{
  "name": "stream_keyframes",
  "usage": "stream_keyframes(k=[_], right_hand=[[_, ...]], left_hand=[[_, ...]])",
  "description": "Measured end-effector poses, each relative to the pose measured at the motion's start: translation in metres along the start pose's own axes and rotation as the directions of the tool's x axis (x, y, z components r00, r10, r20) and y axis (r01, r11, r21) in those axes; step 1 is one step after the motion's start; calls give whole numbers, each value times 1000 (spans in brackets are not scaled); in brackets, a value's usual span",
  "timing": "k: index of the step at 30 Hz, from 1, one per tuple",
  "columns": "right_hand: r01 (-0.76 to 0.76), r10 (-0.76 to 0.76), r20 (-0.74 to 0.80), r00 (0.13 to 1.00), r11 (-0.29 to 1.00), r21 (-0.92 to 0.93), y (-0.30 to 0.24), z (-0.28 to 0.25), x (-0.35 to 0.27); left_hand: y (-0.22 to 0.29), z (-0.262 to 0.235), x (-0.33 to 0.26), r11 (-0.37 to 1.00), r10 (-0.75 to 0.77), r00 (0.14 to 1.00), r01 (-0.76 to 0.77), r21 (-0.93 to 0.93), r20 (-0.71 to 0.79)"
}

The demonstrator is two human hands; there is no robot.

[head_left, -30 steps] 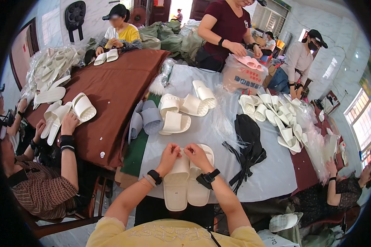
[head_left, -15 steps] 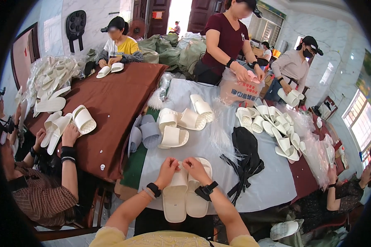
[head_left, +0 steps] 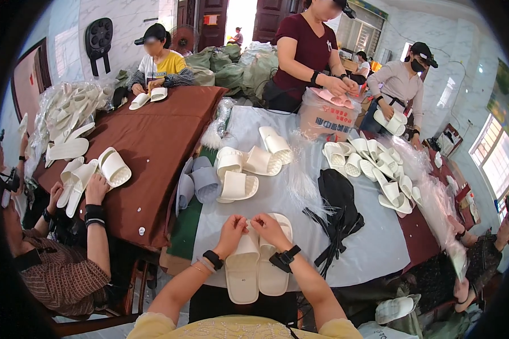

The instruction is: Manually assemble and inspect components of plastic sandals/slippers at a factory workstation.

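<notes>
A pair of cream slippers lies side by side at the table's near edge, toes away from me: the left slipper (head_left: 242, 277) and the right slipper (head_left: 274, 277). Over their straps, my left hand (head_left: 232, 233) and my right hand (head_left: 268, 230) meet with fingertips pinched close together. Whatever is between the fingers is too small to make out. My hands partly cover both straps. Just beyond lie several loose cream slippers, among them a ridged-sole slipper (head_left: 239, 186). Blue-grey slippers (head_left: 206, 182) rest to their left.
A black bag (head_left: 338, 200) with straps lies right of my hands, beside thin white strands (head_left: 301, 183). Farther right is a heap of cream slippers (head_left: 379, 164). A co-worker stands behind a box (head_left: 325, 121) topped with pink slippers (head_left: 332, 97). A brown-covered table (head_left: 152, 169) adjoins left.
My hands stay pinched over the straps, almost unmoved. Across the table, the co-worker's pink slippers now lie on the box. At far right, a seated person's hand has dropped with clear plastic.
</notes>
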State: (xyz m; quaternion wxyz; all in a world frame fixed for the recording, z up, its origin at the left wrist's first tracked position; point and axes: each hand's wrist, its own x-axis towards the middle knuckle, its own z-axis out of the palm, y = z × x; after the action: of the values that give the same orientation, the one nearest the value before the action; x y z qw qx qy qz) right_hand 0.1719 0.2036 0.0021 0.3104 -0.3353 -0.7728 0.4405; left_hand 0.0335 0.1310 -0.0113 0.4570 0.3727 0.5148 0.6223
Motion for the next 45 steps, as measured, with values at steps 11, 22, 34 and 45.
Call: stream_keyframes(k=[11, 22, 34, 45], right_hand=[[-33, 33, 0, 999, 999, 19, -2, -1, -2], [-18, 18, 2, 1000, 1000, -4, -1, -1, 0], [-9, 9, 3, 1000, 999, -34, -1, 0, 0], [-5, 4, -16, 1000, 1000, -25, -2, 0, 0]], left_hand=[[2, 2, -2, 999, 4, 1000, -3, 36, -15], [1, 1, -1, 999, 7, 1000, -7, 49, 3], [2, 1, -2, 995, 13, 1000, -10, 100, -25], [0, 2, -2, 1000, -11, 999, 11, 7, -44]])
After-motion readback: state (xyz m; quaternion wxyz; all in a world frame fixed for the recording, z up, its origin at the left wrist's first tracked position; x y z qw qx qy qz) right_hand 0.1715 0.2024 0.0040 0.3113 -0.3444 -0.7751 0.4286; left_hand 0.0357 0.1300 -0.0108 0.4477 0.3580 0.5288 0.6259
